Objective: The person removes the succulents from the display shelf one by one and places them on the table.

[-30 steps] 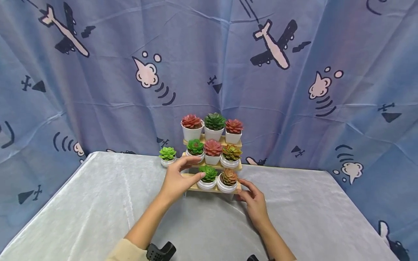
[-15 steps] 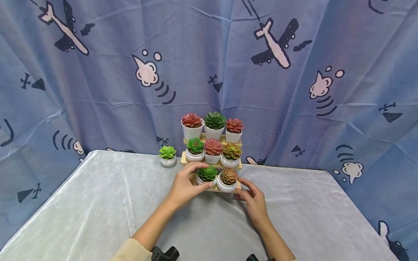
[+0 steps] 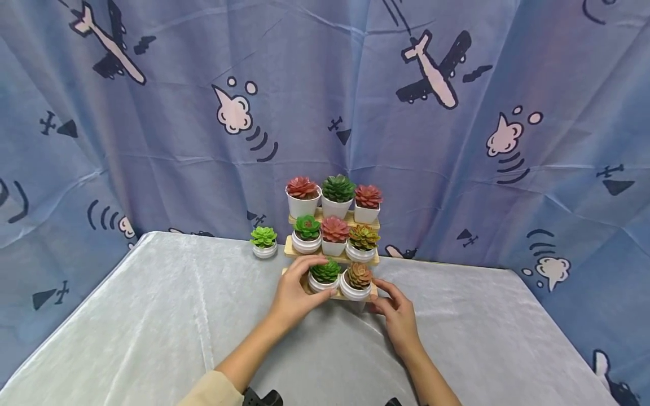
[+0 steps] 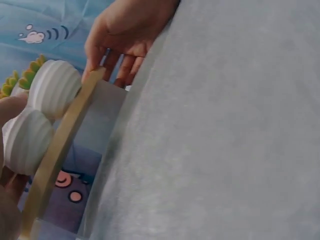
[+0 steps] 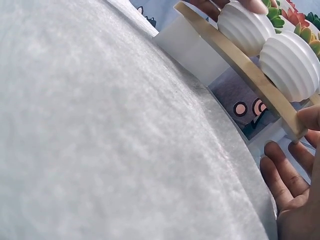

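In the head view, your left hand [image 3: 297,293] has its grip closed around the green plant [image 3: 325,272], thumb on the near side, index finger round the far side. That plant sits at the left of the near shelf [image 3: 374,291] of the three-tier stand [image 3: 290,248], just beside the brown plant [image 3: 359,276]. Your right hand [image 3: 398,318] pinches the right end of the same shelf. The middle tier carries three plants, green [image 3: 307,228], pink [image 3: 335,231] and yellow-green [image 3: 363,239] from left to right; the far tier has a dark green one [image 3: 338,192] between two red ones. A bright green plant [image 3: 264,242] stands on the surface [image 3: 152,316], left of the stand and apart from it, with the curtain [image 3: 178,135] behind.

In your left wrist view, your left thumb lies on a white ribbed pot [image 4: 27,142], whose neighbour [image 4: 55,87] stands beside it on the shelf. Beyond them, your right hand grasps the shelf's end.

In your right wrist view, your right thumb presses the shelf's end, your other fingers bent below it. At the other end, your left fingertips reach over the held pot. The pale cloth [image 5: 100,130] fills much of the picture.
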`<move>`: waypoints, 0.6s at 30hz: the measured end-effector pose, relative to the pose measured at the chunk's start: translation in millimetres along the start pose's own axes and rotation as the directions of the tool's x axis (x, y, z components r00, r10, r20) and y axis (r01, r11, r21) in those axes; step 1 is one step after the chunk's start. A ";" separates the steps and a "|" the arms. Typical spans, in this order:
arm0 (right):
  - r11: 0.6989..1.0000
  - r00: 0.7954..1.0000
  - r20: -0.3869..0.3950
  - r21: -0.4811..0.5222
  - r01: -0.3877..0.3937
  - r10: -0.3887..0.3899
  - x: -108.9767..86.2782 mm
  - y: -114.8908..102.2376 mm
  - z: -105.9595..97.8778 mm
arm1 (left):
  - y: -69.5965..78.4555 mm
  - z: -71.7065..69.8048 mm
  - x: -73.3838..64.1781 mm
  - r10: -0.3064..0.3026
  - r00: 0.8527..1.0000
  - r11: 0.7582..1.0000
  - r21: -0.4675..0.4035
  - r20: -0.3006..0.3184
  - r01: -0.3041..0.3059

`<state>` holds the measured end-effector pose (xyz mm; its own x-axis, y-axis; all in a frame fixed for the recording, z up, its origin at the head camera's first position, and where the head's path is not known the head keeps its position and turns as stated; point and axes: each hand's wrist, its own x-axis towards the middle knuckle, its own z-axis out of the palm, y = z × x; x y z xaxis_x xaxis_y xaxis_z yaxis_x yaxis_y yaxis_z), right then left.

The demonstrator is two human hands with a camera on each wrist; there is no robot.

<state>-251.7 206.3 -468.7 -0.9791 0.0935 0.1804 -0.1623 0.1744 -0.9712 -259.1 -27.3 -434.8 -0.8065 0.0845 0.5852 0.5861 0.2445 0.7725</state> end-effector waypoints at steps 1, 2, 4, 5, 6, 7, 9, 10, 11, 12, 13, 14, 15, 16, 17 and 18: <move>1.000 1.000 0.000 0.000 -0.003 0.003 0.0 -0.1 0.2 | -0.6 0.6 -0.8 -0.001 1.000 1.000 0.003 -0.006 0.001; 1.000 1.000 -0.002 -0.001 -0.006 0.006 -0.1 0.0 0.3 | -1.1 1.3 -1.4 -0.001 1.000 1.000 0.007 -0.010 0.001; 1.000 1.000 -0.003 -0.002 -0.008 0.008 0.0 0.0 0.5 | -1.9 2.6 -2.0 -0.002 1.000 1.000 -0.003 -0.014 0.002; 1.000 1.000 -0.002 -0.001 -0.008 0.008 0.2 -0.1 0.8 | -2.2 3.1 -2.2 -0.003 1.000 1.000 -0.009 -0.016 0.003; 1.000 1.000 -0.002 -0.001 -0.007 0.007 0.4 -0.3 0.9 | -2.5 3.3 -2.2 -0.005 1.000 1.000 -0.018 -0.017 0.005; 1.000 1.000 -0.003 -0.001 -0.006 0.006 0.6 -0.4 1.1 | -2.8 3.4 -2.1 -0.005 1.000 1.000 -0.024 -0.018 0.005; 1.000 1.000 -0.002 -0.001 -0.003 0.003 1.1 -0.5 1.3 | -3.4 3.4 -2.0 -0.004 1.000 0.999 -0.033 -0.017 0.004; 1.000 1.000 -0.002 0.000 -0.002 0.002 1.3 -0.5 1.4 | -3.6 3.1 -2.0 -0.004 1.000 0.999 -0.037 -0.016 0.003; 1.000 1.000 -0.001 0.000 0.000 0.000 1.5 -0.5 1.5 | -3.8 2.6 -2.0 -0.004 1.000 0.999 -0.037 -0.014 0.003; 1.000 1.000 -0.001 -0.001 0.000 0.000 1.4 -0.4 1.5 | -4.2 2.0 -2.1 -0.004 1.000 0.999 -0.041 -0.011 0.003; 1.000 1.000 -0.001 -0.002 0.000 0.000 1.4 -0.1 1.4 | -4.5 1.4 -2.0 -0.002 1.000 0.999 -0.046 -0.007 0.002; 1.000 1.000 -0.001 -0.001 0.003 -0.003 1.3 0.2 1.3 | -4.7 0.5 -1.9 0.000 1.000 0.999 -0.053 -0.004 0.000; 1.000 1.000 -0.002 -0.002 0.005 -0.005 1.1 0.5 1.2 | -4.8 -0.5 -1.6 0.000 1.000 0.998 -0.068 0.000 0.000; 1.000 1.000 -0.002 -0.001 0.007 -0.007 0.8 0.8 1.1 | -4.7 -1.7 -1.2 0.002 1.000 0.996 -0.085 0.005 -0.001; 1.000 1.000 -0.003 -0.002 0.009 -0.009 0.6 1.2 1.0 | -4.6 -3.2 -0.6 0.003 1.000 0.995 -0.099 0.009 -0.002; 1.000 1.000 -0.005 -0.003 0.012 -0.012 0.4 1.5 1.0 | -4.1 -5.0 0.1 0.003 1.000 0.994 -0.110 0.014 -0.001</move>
<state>-252.4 205.6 -470.2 -0.9765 0.0963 0.1928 -0.1736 0.1787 -0.9685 -261.2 -33.2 -436.8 -0.8058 0.0983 0.5840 0.5922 0.1364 0.7941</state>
